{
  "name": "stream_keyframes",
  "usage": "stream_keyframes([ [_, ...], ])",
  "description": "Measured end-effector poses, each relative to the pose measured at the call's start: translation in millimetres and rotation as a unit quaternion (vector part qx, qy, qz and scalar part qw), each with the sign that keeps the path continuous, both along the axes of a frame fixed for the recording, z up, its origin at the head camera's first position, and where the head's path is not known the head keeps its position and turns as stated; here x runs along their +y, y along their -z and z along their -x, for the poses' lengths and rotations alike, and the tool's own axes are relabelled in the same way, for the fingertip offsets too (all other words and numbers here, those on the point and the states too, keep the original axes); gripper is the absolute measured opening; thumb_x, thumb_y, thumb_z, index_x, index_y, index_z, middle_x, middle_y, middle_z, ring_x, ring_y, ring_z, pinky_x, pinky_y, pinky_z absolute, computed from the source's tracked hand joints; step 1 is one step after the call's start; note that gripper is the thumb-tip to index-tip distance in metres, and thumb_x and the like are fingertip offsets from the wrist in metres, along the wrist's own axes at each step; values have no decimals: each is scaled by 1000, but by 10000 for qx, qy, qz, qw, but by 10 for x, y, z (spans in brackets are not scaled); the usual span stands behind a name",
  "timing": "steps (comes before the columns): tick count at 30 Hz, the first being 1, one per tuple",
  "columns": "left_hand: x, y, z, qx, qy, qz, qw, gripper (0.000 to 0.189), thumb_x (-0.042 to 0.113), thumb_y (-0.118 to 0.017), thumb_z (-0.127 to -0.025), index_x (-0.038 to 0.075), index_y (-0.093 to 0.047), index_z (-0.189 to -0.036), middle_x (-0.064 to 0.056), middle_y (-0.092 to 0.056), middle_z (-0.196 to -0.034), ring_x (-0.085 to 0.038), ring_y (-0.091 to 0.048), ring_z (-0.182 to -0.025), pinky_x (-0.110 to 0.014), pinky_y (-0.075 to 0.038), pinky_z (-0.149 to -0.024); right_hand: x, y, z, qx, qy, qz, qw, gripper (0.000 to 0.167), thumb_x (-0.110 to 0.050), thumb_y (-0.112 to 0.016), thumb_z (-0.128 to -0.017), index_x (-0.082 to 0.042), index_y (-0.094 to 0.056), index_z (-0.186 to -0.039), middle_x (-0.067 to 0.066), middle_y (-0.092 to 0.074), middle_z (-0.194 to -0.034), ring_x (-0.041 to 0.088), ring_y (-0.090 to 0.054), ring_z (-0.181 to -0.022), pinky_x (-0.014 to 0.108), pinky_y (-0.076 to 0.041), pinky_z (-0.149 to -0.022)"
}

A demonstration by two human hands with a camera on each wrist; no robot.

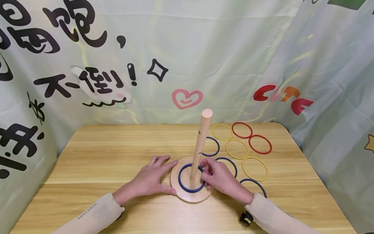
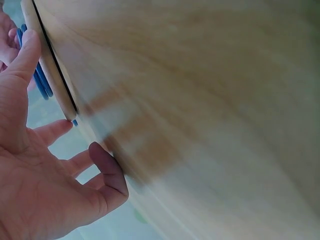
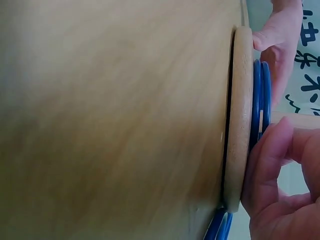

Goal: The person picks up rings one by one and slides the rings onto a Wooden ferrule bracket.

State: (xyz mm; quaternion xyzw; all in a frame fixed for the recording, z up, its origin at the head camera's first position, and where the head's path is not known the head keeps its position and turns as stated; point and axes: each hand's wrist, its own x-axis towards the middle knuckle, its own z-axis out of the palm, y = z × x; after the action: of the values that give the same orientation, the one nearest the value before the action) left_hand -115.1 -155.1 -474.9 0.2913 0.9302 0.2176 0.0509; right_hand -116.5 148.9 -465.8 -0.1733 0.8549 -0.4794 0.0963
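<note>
A round wooden base [image 1: 191, 198] carries an upright wooden peg [image 1: 201, 139]. Two blue rings [image 1: 191, 191] lie stacked around the peg, low over the base, and both show edge-on in the right wrist view [image 3: 257, 95]. My right hand [image 1: 220, 177] pinches the ring stack at its right side between thumb and fingers, with the fingertips close to the base; whether it grips one ring or both I cannot tell. At the base's left edge rests my left hand [image 1: 150, 177], fingers spread, thumb and index finger touching the rim.
Right of the peg, loose rings lie flat on the wooden table [image 1: 117, 146]: three blue, one of them [image 1: 218, 148] partly behind the peg, three yellow [image 1: 247, 152] and two red [image 1: 271, 146]. A printed curtain [image 1: 228, 65] hangs along the table's back edge.
</note>
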Motion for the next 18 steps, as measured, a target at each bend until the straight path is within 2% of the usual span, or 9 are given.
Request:
stream_keyframes([
  [6,2,3,-4,18,-6,24,10000,107,77,-84,-79,20,-53,-164,-20,-44,-165,-44,-43,-142,-69,-53,-90,29,-33,-40,46,221,-217,9995,21,4,-67,-94,-3,-66,-113,0,-59,-76,15,-66,-54,26,-52,-52],
  [9,9,3,-5,23,28,15,10000,106,76,-84,-80,20,-53,-164,-20,-44,-164,-44,-43,-141,-69,-53,-90,109,-77,-83,-69,425,-78,9990,18,3,-67,-97,-2,-66,-114,2,-59,-79,15,-65,-55,27,-52,-51],
  [14,13,-5,-4,19,34,10,10000,106,76,-84,-80,20,-53,-164,-21,-44,-164,-43,-43,-141,-68,-53,-91,346,-170,-156,-504,859,465,9939,15,2,-67,-102,1,-67,-117,8,-60,-87,20,-66,-59,30,-54,-51],
  [18,7,-11,-5,-29,-14,26,10000,106,76,-85,-80,21,-52,-164,-20,-43,-165,-43,-43,-142,-68,-53,-91,592,-226,-214,-566,1186,570,9897,20,1,-68,-102,3,-66,-122,10,-60,-89,23,-67,-64,32,-56,-54],
])
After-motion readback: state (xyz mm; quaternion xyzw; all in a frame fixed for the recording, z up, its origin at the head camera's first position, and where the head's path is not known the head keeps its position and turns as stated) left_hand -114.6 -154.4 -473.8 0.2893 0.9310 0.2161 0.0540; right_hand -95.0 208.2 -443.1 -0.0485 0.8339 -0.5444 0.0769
